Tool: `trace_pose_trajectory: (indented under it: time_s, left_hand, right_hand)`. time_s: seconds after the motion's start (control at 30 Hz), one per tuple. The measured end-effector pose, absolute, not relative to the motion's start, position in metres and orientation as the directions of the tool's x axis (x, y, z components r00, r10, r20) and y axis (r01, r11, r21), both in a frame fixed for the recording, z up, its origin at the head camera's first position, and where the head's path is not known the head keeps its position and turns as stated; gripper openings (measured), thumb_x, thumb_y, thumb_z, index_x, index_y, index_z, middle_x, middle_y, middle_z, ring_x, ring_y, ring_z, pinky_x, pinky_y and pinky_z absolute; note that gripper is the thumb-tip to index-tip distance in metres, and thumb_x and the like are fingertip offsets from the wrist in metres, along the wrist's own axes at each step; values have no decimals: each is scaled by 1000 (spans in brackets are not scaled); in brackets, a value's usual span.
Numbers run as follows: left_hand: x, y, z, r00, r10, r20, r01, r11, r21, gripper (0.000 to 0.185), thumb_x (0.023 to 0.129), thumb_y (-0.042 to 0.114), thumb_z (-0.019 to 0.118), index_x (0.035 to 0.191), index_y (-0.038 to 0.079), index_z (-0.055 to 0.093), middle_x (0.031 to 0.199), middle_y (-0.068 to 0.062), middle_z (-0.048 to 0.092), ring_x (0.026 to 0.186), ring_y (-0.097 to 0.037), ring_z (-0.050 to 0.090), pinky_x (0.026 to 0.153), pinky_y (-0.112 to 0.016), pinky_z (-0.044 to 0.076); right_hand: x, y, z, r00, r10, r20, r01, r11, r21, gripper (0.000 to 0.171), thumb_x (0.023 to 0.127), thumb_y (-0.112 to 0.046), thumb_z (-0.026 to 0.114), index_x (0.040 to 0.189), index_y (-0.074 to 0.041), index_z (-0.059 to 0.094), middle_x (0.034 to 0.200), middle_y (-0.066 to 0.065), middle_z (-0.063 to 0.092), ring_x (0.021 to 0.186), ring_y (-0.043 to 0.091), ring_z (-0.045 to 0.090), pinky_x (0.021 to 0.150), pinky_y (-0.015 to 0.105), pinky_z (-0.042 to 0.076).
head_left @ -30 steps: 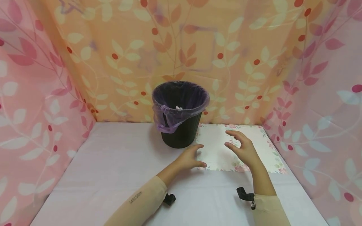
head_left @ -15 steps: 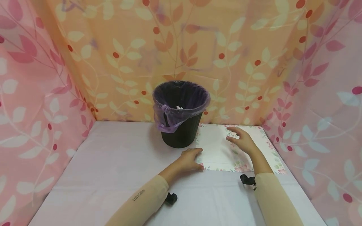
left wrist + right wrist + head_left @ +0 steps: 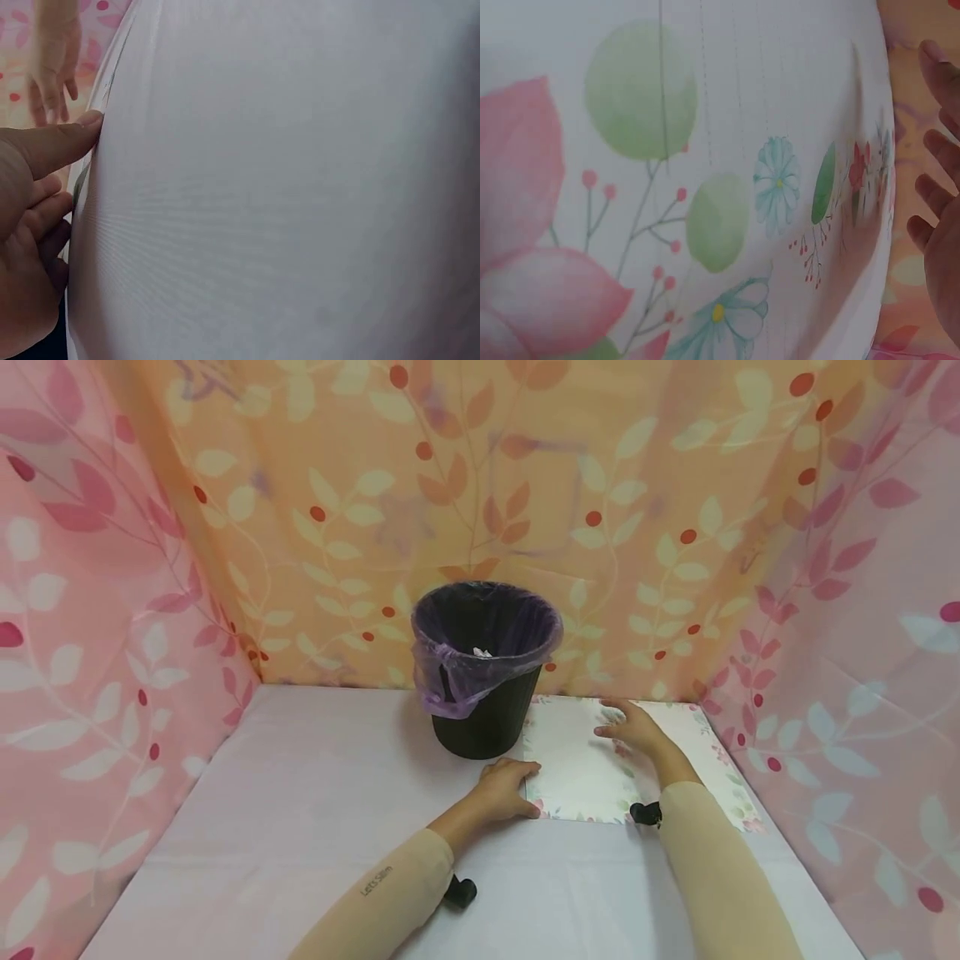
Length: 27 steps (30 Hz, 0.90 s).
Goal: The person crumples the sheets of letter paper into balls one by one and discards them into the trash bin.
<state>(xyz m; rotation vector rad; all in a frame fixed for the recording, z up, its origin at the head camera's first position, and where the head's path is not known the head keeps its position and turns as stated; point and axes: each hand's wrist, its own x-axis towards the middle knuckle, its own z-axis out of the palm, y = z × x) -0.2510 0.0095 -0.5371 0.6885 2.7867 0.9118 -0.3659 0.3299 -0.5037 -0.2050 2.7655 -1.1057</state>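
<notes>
My left hand [image 3: 498, 789] is at the near left corner of the floral paper [image 3: 573, 768], thumb and first finger spread apart along its left edge; I cannot tell how firmly, if at all, they press. My right hand [image 3: 637, 731] hangs above the paper's middle, fingers loosely parted, pinching nothing. The paper lies on the right side of the table [image 3: 300, 793], just right of the bin [image 3: 480, 739].

The sheet looks thin and flat, so my guess is that a fingertip could slide off the edge instead of getting under it, or crease the corner if I push inward. Lifting from that corner alone might bend the sheet, since my right hand has no hold. The bin stands close beside the far left part; a careless leftward swing of the paper or my forearm could knock it.

The paper is white and smooth, with faint ruled lines, pink blossoms and green leaves; a flowered band runs down its middle, and I cannot tell whether that marks two sheets. The bin is dark, round and narrower at the base, dressed in a crinkled, see-through purple bag [image 3: 491, 672] knotted at the left front. Pale, soft-looking cloth covers the table.
</notes>
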Motion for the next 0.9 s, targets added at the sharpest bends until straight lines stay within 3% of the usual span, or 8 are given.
trace_pose_trajectory:
  time_s: [0.13,0.23,0.33,0.4,0.57,0.67,0.73,0.9]
  left_hand:
    - [-246,14,-540,-885,466,19,384,703,598,76,75,36,91,143,20,60,141,5,62,136,-21,47,113,-46,33]
    - [-246,15,-541,-882,471,24,391,701,597,76,76,36,91,143,20,60,142,5,62,136,-21,47,113,-46,32]
    - [-248,15,-539,-881,472,23,395,710,583,77,75,37,91,143,20,60,142,6,62,136,-20,47,113,-46,32]
    - [-249,15,-537,-880,475,15,397,718,571,78,75,38,91,144,20,59,142,5,61,135,-20,47,113,-46,32]
    - [-250,13,-529,-871,491,-10,410,739,535,79,77,38,90,146,20,57,144,4,60,137,-21,47,114,-45,33]
    - [-251,12,-527,-862,506,-18,428,746,511,81,76,39,90,147,20,56,146,3,59,139,-21,45,115,-45,34]
    - [-250,10,-527,-856,516,-23,436,746,504,83,76,40,91,148,19,54,148,2,57,140,-22,45,116,-45,34]
    - [-248,3,-528,-843,537,-35,451,741,497,86,75,41,91,149,18,53,148,0,56,141,-24,44,118,-46,33]
  right_hand:
    - [-368,337,-513,-977,-133,-169,17,736,-677,92,87,-33,84,161,-18,31,166,20,25,87,46,63,66,45,61]
    - [-368,343,-516,-975,-128,-185,11,795,-607,99,85,-40,85,163,-19,28,168,22,21,105,51,61,85,53,58]
    - [-368,347,-518,-972,-147,-181,-29,848,-529,98,84,-46,84,162,-17,31,166,25,22,138,54,41,113,66,34]
    - [-369,348,-518,-971,-156,-180,-42,857,-514,97,83,-47,84,160,-15,34,163,27,28,147,52,27,118,69,21]
    - [-368,346,-519,-960,-170,-225,-10,819,-574,97,84,-44,84,161,-15,32,156,29,39,107,31,64,107,55,44]
    - [-366,344,-517,-956,-181,-229,-26,834,-551,97,86,-45,82,161,-13,31,150,28,46,76,21,68,104,55,46]
    - [-364,342,-516,-958,-188,-216,-49,851,-522,95,86,-46,82,160,-12,33,146,26,51,73,22,70,109,57,40]
    - [-358,341,-523,-961,-224,-162,-139,897,-419,92,85,-53,80,156,-9,41,143,21,56,109,34,61,116,63,30]
